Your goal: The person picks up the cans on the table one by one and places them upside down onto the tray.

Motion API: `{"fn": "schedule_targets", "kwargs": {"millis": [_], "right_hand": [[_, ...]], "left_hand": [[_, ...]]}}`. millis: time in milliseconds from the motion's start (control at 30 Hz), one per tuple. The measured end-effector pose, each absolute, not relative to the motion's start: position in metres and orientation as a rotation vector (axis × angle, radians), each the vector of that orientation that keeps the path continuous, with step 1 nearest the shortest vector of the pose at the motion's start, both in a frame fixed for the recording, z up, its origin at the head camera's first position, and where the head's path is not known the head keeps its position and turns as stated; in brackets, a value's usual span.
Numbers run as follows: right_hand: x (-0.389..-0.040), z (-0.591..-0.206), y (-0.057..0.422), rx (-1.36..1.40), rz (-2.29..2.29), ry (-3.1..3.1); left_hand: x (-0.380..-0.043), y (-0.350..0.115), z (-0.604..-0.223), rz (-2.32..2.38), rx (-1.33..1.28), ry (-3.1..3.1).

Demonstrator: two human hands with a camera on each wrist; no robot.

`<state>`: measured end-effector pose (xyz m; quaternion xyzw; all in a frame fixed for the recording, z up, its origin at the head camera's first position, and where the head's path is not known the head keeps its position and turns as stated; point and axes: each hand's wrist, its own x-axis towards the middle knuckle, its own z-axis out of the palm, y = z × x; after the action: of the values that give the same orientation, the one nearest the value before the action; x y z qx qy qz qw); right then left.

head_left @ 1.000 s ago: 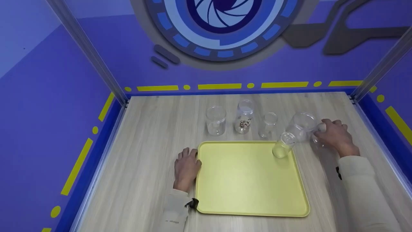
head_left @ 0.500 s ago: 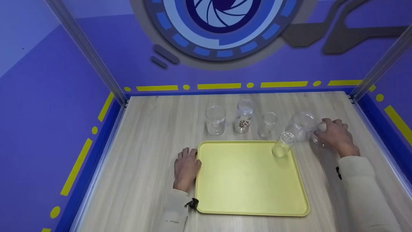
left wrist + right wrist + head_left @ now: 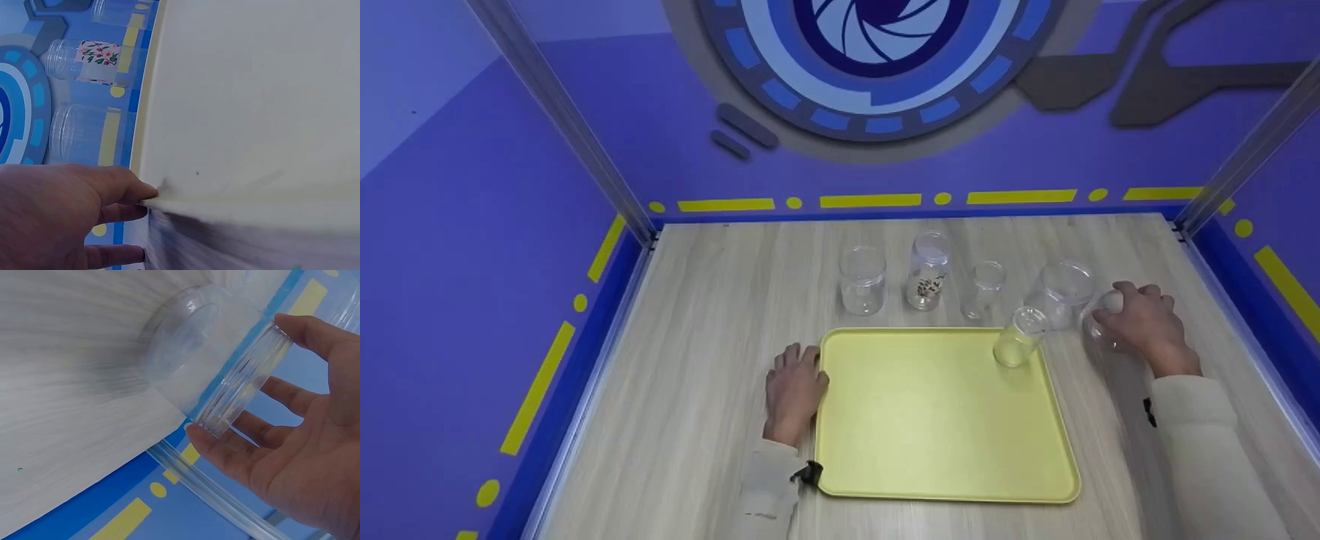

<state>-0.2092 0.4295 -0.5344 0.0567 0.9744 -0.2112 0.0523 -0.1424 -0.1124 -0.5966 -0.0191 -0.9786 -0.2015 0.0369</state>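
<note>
In the head view my right hand (image 3: 1147, 326) reaches over a clear jar (image 3: 1099, 331) at the right of the table. The right wrist view shows thumb and fingers gripping this jar (image 3: 188, 349) around its threaded, lidless neck. My left hand (image 3: 795, 390) lies at the left rim of a yellow tray (image 3: 945, 420). From the left wrist view, its thumb (image 3: 140, 191) laps over the tray's edge with a finger just below, pinching the rim. Another clear jar (image 3: 1020, 339) overlaps the tray's back right corner. Close beside the gripped jar stands a large clear jar (image 3: 1057, 296).
Behind the tray stand a wide clear jar (image 3: 863, 283), a taller jar with a floral label (image 3: 928, 274) and a slim clear jar (image 3: 984, 291). Blue panels (image 3: 885, 172) with metal corner posts (image 3: 1256, 142) enclose the table (image 3: 720, 300) at the back and sides.
My right hand, gripping the jar, has shifted slightly right and toward me. The left hand, the tray and the other jars keep their places.
</note>
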Motion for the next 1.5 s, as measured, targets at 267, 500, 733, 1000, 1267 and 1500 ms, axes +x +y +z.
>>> {"fn": "schedule_targets", "kwargs": {"millis": [267, 500, 733, 1000, 1267, 1500], "right_hand": [[-0.2, -0.532, 0.424, 0.171, -0.679, 2.978], [-0.192, -0.53, 0.418, 0.166, -0.716, 2.993], [-0.185, -0.53, 0.415, 0.173, -0.743, 2.995], [-0.18, -0.532, 0.414, 0.149, -0.776, 3.013], [-0.172, -0.533, 0.414, 0.165, -0.809, 3.024], [-0.164, -0.534, 0.414, 0.19, -0.851, 3.025]], "left_hand": [[-0.143, -0.112, -0.597, -0.623, -0.051, -3.005], [-0.142, -0.112, -0.597, -0.623, -0.044, -3.02], [-0.143, -0.112, -0.596, -0.615, -0.05, -3.019], [-0.144, -0.113, -0.597, -0.61, -0.038, -3.048], [-0.144, -0.113, -0.596, -0.603, -0.05, -3.039], [-0.144, -0.113, -0.596, -0.614, -0.039, -3.047]]}}
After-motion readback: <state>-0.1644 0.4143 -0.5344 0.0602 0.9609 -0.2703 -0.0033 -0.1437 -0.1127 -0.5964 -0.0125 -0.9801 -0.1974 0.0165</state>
